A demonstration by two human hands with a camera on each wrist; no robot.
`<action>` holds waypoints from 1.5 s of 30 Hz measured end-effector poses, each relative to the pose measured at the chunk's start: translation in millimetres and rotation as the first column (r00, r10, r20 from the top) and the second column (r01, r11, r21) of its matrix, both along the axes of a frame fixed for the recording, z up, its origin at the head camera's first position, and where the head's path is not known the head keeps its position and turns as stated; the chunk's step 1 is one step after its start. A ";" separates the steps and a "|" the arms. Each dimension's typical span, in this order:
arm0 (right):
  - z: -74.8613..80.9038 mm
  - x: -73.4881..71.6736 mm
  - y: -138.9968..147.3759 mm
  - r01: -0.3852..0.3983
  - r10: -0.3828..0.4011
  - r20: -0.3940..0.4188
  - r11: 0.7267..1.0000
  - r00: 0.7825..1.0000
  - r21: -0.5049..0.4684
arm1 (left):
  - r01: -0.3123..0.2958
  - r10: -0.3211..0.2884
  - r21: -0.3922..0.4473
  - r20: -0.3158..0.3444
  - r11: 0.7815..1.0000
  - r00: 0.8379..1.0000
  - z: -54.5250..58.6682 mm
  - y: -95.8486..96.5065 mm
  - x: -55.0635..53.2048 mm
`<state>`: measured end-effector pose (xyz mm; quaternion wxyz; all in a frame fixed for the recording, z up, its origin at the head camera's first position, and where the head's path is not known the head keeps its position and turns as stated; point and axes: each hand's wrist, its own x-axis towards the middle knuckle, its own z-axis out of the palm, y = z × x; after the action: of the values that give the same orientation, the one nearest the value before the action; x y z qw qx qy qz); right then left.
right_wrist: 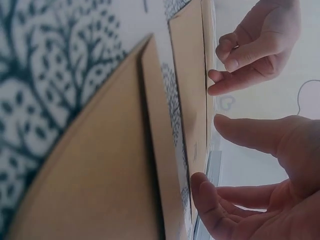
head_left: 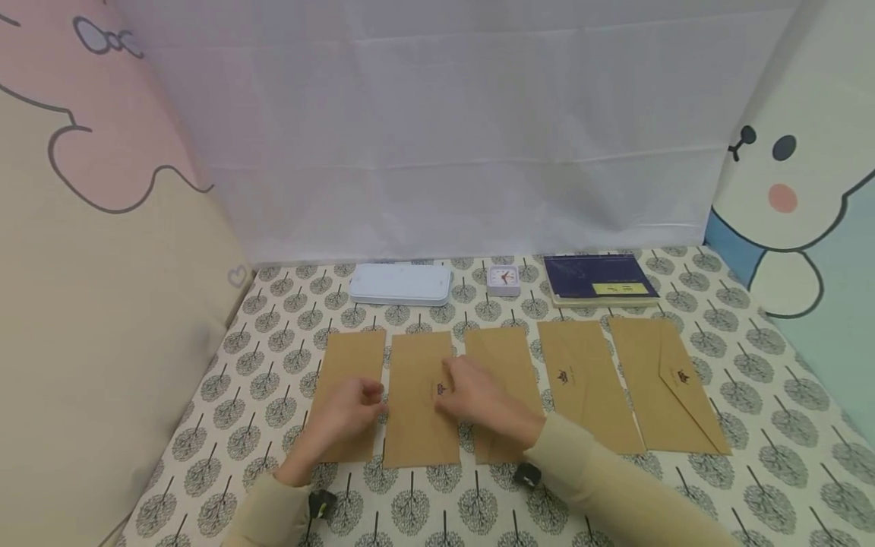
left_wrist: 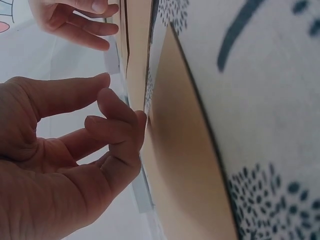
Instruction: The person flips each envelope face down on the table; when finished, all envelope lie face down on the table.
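Note:
Several brown paper envelopes lie side by side in a row on the patterned cloth. My left hand point(head_left: 347, 410) is over the leftmost envelope point(head_left: 355, 353), its fingers loosely bent with nothing between them. In the left wrist view, the fingertips point(left_wrist: 109, 82) of thumb and index come close together, and the other fingers are close to the paper. My right hand point(head_left: 478, 391) reaches across the middle envelope point(head_left: 499, 349), with fingertips at the crown print on the second envelope point(head_left: 417, 410). Its thumb and fingers are spread apart and hold nothing, as the right wrist view shows.
To the right lie two more envelopes, the fourth point(head_left: 577, 349) and the rightmost point(head_left: 639, 372). Along the back stand a white flat case point(head_left: 399, 282), a small lilac clock point(head_left: 503, 279) and a dark blue book point(head_left: 595, 275). A white curtain point(head_left: 465, 137) hangs behind the table.

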<state>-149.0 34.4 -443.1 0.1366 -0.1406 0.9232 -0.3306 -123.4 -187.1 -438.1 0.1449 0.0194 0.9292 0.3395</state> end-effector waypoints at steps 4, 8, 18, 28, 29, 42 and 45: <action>0.4 -0.9 4.3 -0.011 0.012 -0.021 1.000 1.000 0.014 | 0.001 -0.001 -0.012 0.020 1.000 1.000 2.7 2.4 0.6; -1.0 -2.1 6.0 -0.016 0.016 -0.018 1.000 1.000 -0.004 | 0.002 -0.002 -0.019 0.024 1.000 1.000 3.8 3.2 -0.8; -2.0 -3.4 7.1 -0.012 0.012 -0.037 1.000 0.999 -0.003 | 0.023 -0.022 -0.051 0.027 0.998 0.999 3.0 6.4 -3.0; 0.5 -0.8 6.4 0.013 -0.013 -0.002 1.000 1.000 0.004 | 0.043 -0.042 -0.049 0.023 0.998 0.999 0.9 11.4 -2.8; 0.4 -0.7 6.2 0.017 -0.017 0.006 1.000 1.000 0.001 | 0.044 -0.043 -0.050 0.022 0.998 0.999 0.7 11.9 -2.8; 0.0 -1.1 3.4 0.058 -0.058 0.027 0.998 0.998 -0.001 | 0.030 -0.029 -0.025 0.036 0.999 0.999 2.5 17.0 -3.6; 0.1 -1.0 3.5 0.068 -0.068 0.035 0.998 0.997 -0.013 | 0.013 -0.013 -0.007 0.043 1.000 0.999 2.2 17.8 -4.6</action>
<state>-150.0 37.9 -443.0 0.1400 -0.1044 0.9225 -0.3441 -128.0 -169.3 -435.9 0.1673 0.0175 0.9269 0.3356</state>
